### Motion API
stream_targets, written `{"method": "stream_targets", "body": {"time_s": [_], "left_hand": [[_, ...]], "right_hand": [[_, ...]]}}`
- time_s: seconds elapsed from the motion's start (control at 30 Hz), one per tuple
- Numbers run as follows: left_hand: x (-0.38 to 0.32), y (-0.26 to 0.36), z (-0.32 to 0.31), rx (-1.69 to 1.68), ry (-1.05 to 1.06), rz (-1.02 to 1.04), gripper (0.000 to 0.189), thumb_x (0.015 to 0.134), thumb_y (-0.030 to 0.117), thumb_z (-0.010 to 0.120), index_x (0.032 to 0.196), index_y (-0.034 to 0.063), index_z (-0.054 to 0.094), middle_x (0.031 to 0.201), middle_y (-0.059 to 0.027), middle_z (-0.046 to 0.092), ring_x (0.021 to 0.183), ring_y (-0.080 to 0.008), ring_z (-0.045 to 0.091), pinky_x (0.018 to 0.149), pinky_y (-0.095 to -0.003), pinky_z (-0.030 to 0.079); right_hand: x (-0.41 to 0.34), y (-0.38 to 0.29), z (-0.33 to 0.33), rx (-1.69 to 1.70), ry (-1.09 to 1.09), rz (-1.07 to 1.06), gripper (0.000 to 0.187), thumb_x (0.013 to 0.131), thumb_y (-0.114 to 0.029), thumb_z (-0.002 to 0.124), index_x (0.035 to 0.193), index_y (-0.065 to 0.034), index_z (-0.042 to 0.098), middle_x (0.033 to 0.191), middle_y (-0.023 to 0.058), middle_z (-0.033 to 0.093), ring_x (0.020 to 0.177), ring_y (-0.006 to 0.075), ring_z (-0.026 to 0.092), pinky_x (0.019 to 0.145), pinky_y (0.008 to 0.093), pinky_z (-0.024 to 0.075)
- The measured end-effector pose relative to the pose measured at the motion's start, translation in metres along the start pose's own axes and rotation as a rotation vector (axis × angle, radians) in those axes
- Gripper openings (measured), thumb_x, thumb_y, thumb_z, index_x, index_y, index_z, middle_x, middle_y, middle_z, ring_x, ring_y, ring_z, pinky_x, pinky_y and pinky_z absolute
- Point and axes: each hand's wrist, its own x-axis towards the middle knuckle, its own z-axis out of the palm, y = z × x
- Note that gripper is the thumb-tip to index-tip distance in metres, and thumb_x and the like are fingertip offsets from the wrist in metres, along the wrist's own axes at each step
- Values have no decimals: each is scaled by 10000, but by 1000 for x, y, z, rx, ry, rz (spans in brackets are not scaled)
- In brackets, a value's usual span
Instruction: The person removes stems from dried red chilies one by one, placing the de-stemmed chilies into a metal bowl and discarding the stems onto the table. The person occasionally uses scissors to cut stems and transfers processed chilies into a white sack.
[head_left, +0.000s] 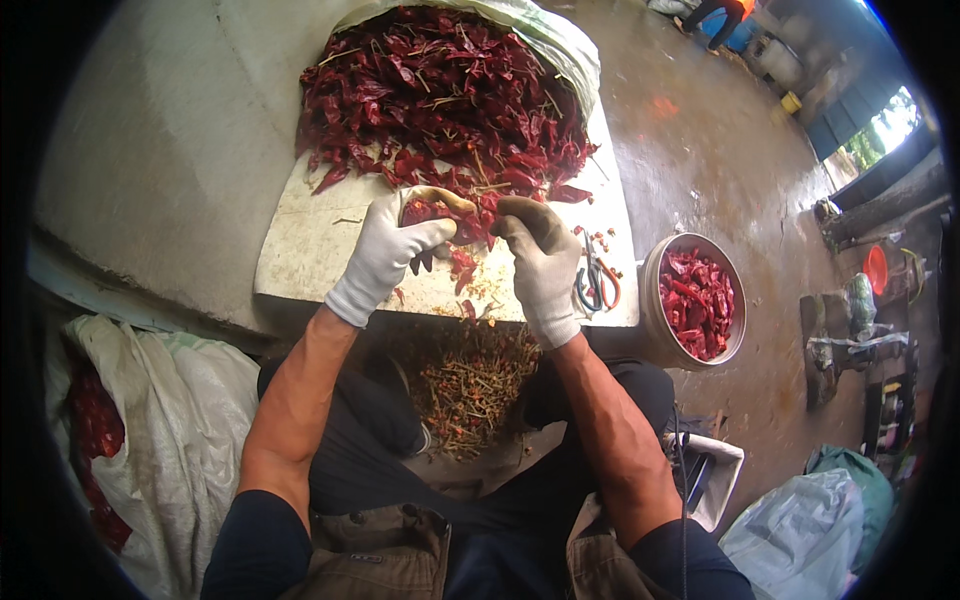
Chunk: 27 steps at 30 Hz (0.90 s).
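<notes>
A large heap of dried red chili peppers spills from an open woven sack onto a pale board. Over the near part of the board, my left hand, in a white glove, is closed around dried red chilies. My right hand, gloved too with darkened fingertips, has its thumb and forefinger close together at the right side of those chilies; whether they pinch a piece is unclear. Loose seeds and chili bits lie below the hands. Scissors and orange-handled pliers or snips rest right of my right hand.
A round bucket of red chilies stands right of the board. Stems and caps are piled on the floor between the legs. A white woven sack with red contents is at left, plastic bags at lower right. A person stands far off.
</notes>
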Motion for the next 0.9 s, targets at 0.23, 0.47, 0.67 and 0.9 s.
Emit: {"method": "stream_targets", "body": {"time_s": [0.23,0.47,0.67,0.9], "left_hand": [[5,-7,-2,-71,27,-26,222,983,53,657,1192,-18,667,972,-79,746,813,-146,752,648,-251,598],[10,-19,2,-174,-23,-36,267,1012,68,678,1263,-23,660,1113,-110,748,871,-164,758,740,-280,645],[14,-23,-4,-202,52,-28,183,1014,18,641,1187,-19,691,1067,-112,763,920,-174,765,755,-267,651],[18,-15,-29,-101,102,-109,166,1003,6,642,1164,-7,681,1014,-102,757,852,-176,770,659,-234,609]], "right_hand": [[1,4,1,-61,-140,138,240,987,-113,704,1142,65,746,972,93,777,860,117,698,807,275,565],[3,17,7,-149,-114,190,192,954,-99,730,1066,53,762,893,72,774,798,88,681,745,258,551],[10,43,3,-208,-108,173,189,955,-105,730,1066,44,765,895,90,785,787,106,694,727,277,558],[17,112,-9,-950,-308,308,299,953,-242,697,977,50,757,829,205,768,769,270,759,754,395,583]]}}
